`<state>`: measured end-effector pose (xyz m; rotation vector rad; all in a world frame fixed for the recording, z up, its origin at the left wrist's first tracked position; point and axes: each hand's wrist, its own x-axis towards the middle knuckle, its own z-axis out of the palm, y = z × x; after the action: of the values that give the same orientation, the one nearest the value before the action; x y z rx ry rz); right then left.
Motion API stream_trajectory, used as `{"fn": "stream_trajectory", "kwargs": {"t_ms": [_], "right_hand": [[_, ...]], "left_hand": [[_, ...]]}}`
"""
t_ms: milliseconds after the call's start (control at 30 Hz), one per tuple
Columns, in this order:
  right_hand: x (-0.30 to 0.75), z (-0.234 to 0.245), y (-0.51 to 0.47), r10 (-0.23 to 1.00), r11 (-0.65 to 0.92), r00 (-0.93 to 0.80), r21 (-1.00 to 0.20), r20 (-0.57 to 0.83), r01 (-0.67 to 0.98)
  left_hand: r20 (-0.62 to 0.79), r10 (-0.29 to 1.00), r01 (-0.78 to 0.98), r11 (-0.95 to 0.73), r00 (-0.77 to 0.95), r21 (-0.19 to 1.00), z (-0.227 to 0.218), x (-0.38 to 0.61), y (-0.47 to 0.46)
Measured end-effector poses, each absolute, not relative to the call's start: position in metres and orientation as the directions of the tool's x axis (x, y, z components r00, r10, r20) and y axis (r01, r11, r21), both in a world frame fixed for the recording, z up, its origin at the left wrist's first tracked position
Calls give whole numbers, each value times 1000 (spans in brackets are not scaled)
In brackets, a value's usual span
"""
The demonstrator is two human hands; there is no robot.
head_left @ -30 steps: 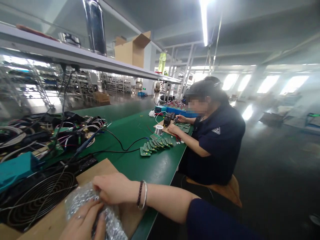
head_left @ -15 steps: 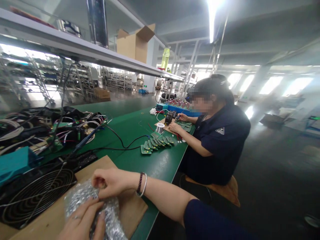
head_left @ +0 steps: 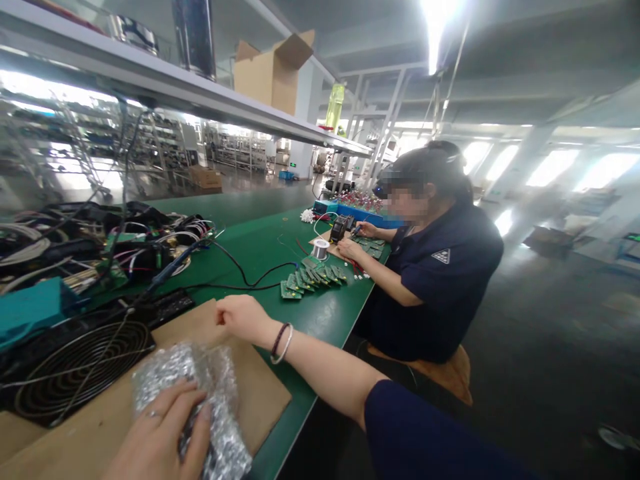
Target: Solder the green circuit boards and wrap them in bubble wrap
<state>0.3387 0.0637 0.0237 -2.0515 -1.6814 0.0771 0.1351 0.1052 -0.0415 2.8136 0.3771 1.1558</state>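
My left hand [head_left: 160, 433] lies at the bottom edge, fingers curled over a bubble-wrap bundle [head_left: 220, 393] with something dark inside. The bundle rests on a brown cardboard sheet [head_left: 260, 393] on the green bench [head_left: 330, 320]. My right hand [head_left: 243, 317], with bracelets at the wrist, hovers above the far end of the cardboard, clear of the bundle. Its fingers are closed in a loose fist, and whatever may be inside is hidden.
A black fan with a wire guard [head_left: 75, 360] lies left of the cardboard, behind it a heap of cables [head_left: 100, 247] and a teal box [head_left: 30, 310]. Farther along the bench are green circuit boards [head_left: 310, 279], a solder spool [head_left: 320, 248] and a seated co-worker [head_left: 435, 267]. A shelf [head_left: 200, 100] runs overhead.
My right hand has let go of the bubble wrap and risen up and to the right, away from the bundle. My left hand stays on the bundle.
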Motion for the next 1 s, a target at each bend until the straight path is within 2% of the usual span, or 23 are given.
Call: {"fn": "stream_trajectory", "kwargs": {"t_ms": [167, 233, 300, 367, 500, 600, 700, 833, 933, 1000], "right_hand": [[317, 19, 12, 916, -75, 293, -603, 272, 794], [304, 19, -13, 941, -7, 230, -668, 247, 744], [295, 20, -33, 968, 118, 80, -719, 236, 685], [291, 20, -45, 970, 175, 9, -723, 243, 668], [292, 19, -48, 987, 106, 24, -756, 159, 646], [294, 21, -42, 999, -33, 47, -822, -8, 569], [295, 25, -38, 986, -167, 95, -796, -137, 582], [298, 32, -39, 997, -53, 1, -733, -71, 678], [302, 34, -44, 999, 22, -49, -742, -15, 670], [307, 33, -47, 998, 6, -46, -746, -33, 665]], "left_hand": [[602, 369, 190, -921, 708, 342, -12, 130, 84], [579, 399, 171, -897, 711, 408, -6, 130, 80], [558, 434, 165, -869, 707, 467, -4, 129, 78], [555, 442, 150, -857, 705, 492, -4, 128, 77], [548, 420, 107, -852, 723, 512, -3, 128, 75], [531, 415, 93, -843, 739, 529, -3, 129, 75], [507, 430, 111, -833, 747, 542, -3, 129, 76], [491, 465, 141, -815, 736, 562, -3, 130, 75], [482, 473, 144, -807, 737, 572, -4, 131, 75], [480, 467, 136, -807, 743, 574, -4, 131, 75]]}}
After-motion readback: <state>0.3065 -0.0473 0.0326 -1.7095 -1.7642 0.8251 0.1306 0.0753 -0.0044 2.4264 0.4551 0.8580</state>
